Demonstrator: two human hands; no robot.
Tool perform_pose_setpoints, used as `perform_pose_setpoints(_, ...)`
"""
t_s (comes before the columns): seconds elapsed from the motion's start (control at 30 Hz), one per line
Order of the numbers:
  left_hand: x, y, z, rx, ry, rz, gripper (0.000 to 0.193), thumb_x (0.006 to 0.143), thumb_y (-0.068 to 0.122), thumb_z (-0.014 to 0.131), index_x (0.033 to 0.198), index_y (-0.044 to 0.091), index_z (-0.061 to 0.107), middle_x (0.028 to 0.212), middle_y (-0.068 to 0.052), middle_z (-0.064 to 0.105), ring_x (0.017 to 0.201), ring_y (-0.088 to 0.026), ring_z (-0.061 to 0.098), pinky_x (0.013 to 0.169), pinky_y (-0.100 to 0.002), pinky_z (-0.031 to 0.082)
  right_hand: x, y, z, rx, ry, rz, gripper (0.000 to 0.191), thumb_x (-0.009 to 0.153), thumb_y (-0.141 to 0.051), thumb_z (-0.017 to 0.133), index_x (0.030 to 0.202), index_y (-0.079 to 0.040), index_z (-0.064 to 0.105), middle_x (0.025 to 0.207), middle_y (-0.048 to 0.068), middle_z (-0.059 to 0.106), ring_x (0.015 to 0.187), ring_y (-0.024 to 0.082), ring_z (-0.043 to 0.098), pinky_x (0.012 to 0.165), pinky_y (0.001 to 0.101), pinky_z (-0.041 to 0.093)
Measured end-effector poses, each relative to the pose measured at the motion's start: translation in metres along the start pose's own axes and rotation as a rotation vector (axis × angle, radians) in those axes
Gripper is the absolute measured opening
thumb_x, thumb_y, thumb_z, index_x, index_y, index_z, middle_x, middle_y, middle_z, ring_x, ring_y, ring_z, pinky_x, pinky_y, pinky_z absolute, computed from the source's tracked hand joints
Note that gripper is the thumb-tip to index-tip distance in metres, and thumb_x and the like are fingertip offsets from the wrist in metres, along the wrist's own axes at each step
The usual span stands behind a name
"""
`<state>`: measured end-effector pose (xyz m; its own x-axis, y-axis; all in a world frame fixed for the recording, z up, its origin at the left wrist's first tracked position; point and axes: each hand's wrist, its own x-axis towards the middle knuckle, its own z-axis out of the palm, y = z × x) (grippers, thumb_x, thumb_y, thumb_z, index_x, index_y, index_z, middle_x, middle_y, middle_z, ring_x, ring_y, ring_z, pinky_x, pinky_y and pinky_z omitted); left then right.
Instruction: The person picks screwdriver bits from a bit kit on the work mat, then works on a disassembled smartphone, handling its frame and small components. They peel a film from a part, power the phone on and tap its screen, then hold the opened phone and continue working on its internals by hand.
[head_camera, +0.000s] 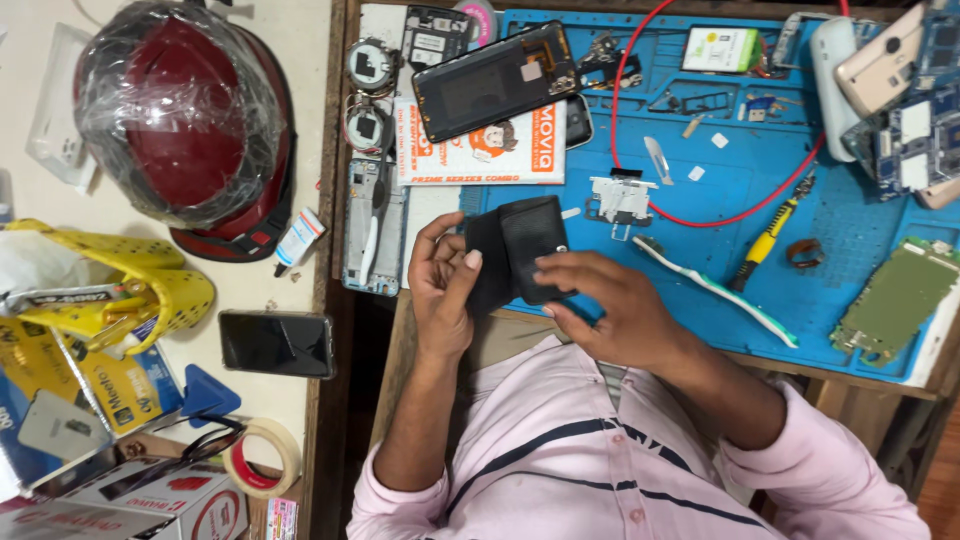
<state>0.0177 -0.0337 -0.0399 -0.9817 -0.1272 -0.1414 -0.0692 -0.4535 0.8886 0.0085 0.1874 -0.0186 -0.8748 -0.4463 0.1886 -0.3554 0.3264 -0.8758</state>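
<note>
Item in hand: a black folding case, wallet-like, held at the near edge of the blue work mat, above the person's lap. Left hand curled about its left side, thumb laid on the front; right hand closed loosely on its lower right edge, fingertips pinching the flap. The case appears shut or nearly so; nothing is seen drawn out of it, so the handling looks to be at an early stage. Packages and labels: an orange-and-white printed box lying flat at the mat's upper left, with a dark phone back resting across it; a small green-and-white card at the mat's far edge; a white tube with a blue label on the side table beside the plastic-wrapped red helmet; red-and-white cartons at lower left, next to a roll of tape.
</note>
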Motion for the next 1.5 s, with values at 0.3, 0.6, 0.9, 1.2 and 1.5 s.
perform_pose_setpoints(0.3, -0.006, 0.008, -0.015, 0.249, -0.09, -0.109, 0.052, 0.094, -0.003, 0.067, 0.141, -0.006, 0.047, 0.12, -0.01, 0.064, 0.1, -0.01, 0.065, 0.085, -0.024, 0.057, 0.001, 0.0, 0.003, -0.423, 0.038, -0.147, 0.043, 0.078, -0.027, 0.084, 0.116, -0.01, 0.071, 0.134, 0.012, 0.06, 0.11, 0.032, 0.065, 0.087, 0.0396, 0.055)
perform_pose_setpoints(0.6, -0.007, 0.011, -0.012, 0.299, -0.058, -0.062, 0.044, 0.097, -0.004, 0.066, 0.137, -0.007, 0.051, 0.108, -0.011, 0.067, 0.091, -0.009, 0.067, 0.076, -0.023, 0.06, -0.002, -0.001, 0.026, -0.452, 0.139, -0.049, 0.044, 0.085, -0.029, 0.086, 0.118, -0.005, 0.07, 0.12, 0.013, 0.063, 0.094, 0.027, 0.067, 0.075, 0.0365, 0.056)
perform_pose_setpoints(0.9, -0.018, 0.027, 0.031, 1.067, -0.275, 0.23, 0.032, 0.094, 0.013, 0.077, 0.125, 0.004, 0.073, 0.104, -0.009, 0.065, 0.085, -0.017, 0.067, 0.07, -0.03, 0.057, -0.002, -0.003, 0.008, 0.024, 0.198, 0.234, 0.034, 0.094, -0.001, 0.066, 0.127, -0.001, 0.061, 0.12, 0.015, 0.069, 0.102, 0.022, 0.075, 0.081, 0.0304, 0.062)
perform_pose_setpoints(1.2, -0.026, 0.023, 0.035, 1.226, -0.207, 0.428, 0.051, 0.078, 0.028, 0.086, 0.119, 0.002, 0.071, 0.115, -0.018, 0.056, 0.096, -0.03, 0.06, 0.077, -0.039, 0.054, 0.013, -0.006, 0.012, 0.097, 0.173, 0.268, 0.052, 0.088, 0.001, 0.073, 0.136, 0.001, 0.054, 0.121, 0.017, 0.069, 0.091, 0.017, 0.073, 0.073, 0.0281, 0.063)
perform_pose_setpoints(1.5, -0.034, 0.012, 0.025, 1.264, -0.139, 0.551, 0.041, 0.087, 0.023, 0.085, 0.122, 0.007, 0.07, 0.133, -0.011, 0.062, 0.11, -0.029, 0.064, 0.089, -0.038, 0.057, -0.002, 0.0, 0.032, 0.369, 0.247, 0.264, 0.046, 0.095, 0.01, 0.065, 0.138, 0.001, 0.054, 0.13, 0.016, 0.064, 0.123, 0.019, 0.065, 0.097, 0.0298, 0.06)
